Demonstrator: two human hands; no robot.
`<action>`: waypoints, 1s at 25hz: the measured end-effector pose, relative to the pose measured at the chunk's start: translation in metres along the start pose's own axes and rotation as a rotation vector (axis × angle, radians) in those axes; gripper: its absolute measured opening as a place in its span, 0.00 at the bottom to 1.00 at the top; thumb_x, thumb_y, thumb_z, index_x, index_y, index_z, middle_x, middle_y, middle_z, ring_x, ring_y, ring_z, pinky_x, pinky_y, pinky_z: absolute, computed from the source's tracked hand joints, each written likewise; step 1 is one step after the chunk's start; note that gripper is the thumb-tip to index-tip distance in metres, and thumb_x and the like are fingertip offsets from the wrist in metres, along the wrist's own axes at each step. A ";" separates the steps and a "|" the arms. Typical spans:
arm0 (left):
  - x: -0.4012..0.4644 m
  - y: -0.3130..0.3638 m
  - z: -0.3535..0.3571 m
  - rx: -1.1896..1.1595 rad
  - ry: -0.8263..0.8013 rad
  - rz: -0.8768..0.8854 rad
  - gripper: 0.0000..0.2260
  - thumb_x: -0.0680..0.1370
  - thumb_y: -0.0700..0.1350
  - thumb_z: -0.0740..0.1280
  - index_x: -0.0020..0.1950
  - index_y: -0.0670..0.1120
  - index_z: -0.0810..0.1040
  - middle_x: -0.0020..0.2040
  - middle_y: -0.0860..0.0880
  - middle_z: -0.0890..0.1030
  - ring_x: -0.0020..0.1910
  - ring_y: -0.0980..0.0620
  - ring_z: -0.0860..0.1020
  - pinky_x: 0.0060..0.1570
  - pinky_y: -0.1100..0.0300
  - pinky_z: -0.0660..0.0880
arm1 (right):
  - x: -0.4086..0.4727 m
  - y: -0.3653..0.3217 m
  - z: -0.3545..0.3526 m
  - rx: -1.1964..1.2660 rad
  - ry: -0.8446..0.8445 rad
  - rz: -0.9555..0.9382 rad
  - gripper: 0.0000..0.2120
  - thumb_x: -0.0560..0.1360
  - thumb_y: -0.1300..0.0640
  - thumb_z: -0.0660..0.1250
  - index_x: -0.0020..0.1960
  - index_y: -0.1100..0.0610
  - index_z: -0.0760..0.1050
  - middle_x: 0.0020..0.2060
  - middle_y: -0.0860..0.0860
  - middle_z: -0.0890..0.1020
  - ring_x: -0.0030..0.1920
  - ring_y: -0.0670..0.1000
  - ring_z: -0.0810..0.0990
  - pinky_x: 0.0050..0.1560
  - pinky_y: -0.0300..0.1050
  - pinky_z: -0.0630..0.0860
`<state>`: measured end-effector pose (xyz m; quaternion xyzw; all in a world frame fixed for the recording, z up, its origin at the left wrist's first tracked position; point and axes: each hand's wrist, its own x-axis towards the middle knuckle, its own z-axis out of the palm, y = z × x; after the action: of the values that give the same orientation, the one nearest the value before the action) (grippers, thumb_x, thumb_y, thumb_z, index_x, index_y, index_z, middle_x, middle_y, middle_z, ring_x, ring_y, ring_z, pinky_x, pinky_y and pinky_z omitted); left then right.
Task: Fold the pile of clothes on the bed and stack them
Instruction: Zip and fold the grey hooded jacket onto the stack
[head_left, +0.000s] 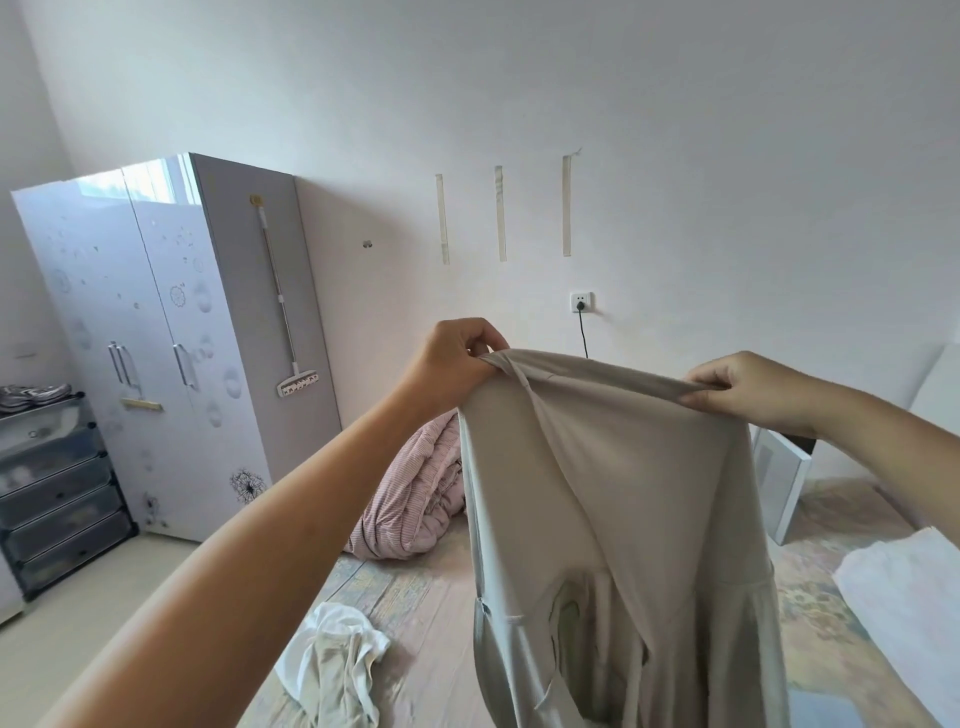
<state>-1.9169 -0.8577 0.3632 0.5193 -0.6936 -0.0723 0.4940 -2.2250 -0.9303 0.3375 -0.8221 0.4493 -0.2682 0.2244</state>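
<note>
Beige garment (613, 499) is held aloft, pinched at its top edge by left hand (457, 364) and right hand (737, 387); a slipped pinch would likely drop it onto the bed (431, 613).

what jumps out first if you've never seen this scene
A large beige soft-fabric garment hangs in the middle foreground, held up at its top edge by the left hand and the right hand, fingers pinching the cloth. Behind it a crumpled pink ribbed blanket lies on the bed, and a tall glossy white wardrobe stands at the left wall.
</note>
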 end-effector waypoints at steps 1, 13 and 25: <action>0.000 0.000 0.001 0.000 -0.003 0.002 0.11 0.72 0.34 0.71 0.35 0.48 0.78 0.29 0.50 0.70 0.24 0.63 0.65 0.28 0.71 0.62 | 0.000 -0.001 -0.002 -0.047 0.024 -0.012 0.08 0.76 0.58 0.68 0.44 0.63 0.80 0.37 0.54 0.79 0.39 0.49 0.74 0.41 0.42 0.68; -0.001 -0.005 -0.004 -0.088 0.054 0.040 0.13 0.72 0.32 0.70 0.35 0.49 0.78 0.31 0.46 0.73 0.28 0.61 0.66 0.30 0.68 0.63 | -0.016 -0.013 -0.003 0.698 -0.170 0.020 0.27 0.50 0.49 0.84 0.40 0.59 0.75 0.34 0.52 0.80 0.34 0.47 0.80 0.34 0.37 0.78; 0.008 0.005 -0.025 -0.136 0.178 -0.003 0.16 0.72 0.29 0.66 0.34 0.49 0.79 0.28 0.57 0.79 0.29 0.63 0.72 0.32 0.71 0.70 | 0.005 -0.021 -0.006 0.718 -0.065 -0.051 0.25 0.56 0.50 0.82 0.48 0.60 0.78 0.42 0.52 0.84 0.42 0.47 0.83 0.41 0.34 0.78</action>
<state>-1.9009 -0.8518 0.3839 0.4899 -0.6399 -0.0733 0.5875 -2.2136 -0.9244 0.3563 -0.7100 0.2986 -0.3881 0.5061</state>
